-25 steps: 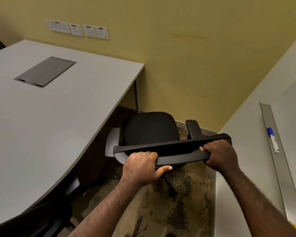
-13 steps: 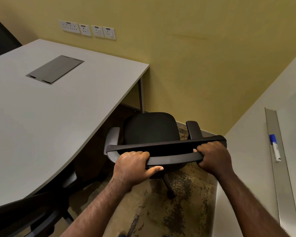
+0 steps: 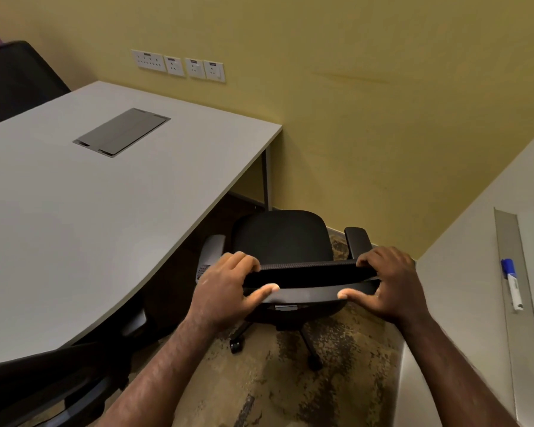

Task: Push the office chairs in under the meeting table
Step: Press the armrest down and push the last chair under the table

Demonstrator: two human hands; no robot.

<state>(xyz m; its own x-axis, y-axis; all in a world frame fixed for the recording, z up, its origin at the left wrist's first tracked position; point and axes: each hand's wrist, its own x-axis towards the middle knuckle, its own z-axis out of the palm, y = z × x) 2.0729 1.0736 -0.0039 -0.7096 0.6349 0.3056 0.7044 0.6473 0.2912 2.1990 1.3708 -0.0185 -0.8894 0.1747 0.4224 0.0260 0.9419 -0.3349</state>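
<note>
A black office chair (image 3: 279, 238) stands on the carpet beside the right edge of the grey meeting table (image 3: 84, 211), its seat outside the tabletop. My left hand (image 3: 227, 288) grips the left end of the chair's backrest top, thumb pressed on the near side. My right hand (image 3: 389, 283) holds the right end the same way. A second black chair (image 3: 59, 380) sits at the lower left, partly under the table edge. A third chair back (image 3: 19, 75) shows at the far left behind the table.
A yellow wall (image 3: 383, 118) with sockets (image 3: 179, 66) closes the far side, close behind the chair. A white wall on the right carries a whiteboard tray (image 3: 512, 272) with a blue-capped marker (image 3: 511, 288). A table leg (image 3: 267, 177) stands near the chair. Patterned carpet (image 3: 290, 380) lies underfoot.
The chair has turned so its backrest lies more level before me, and the view has shifted right and back. My right thumb now presses the backrest's near side.
</note>
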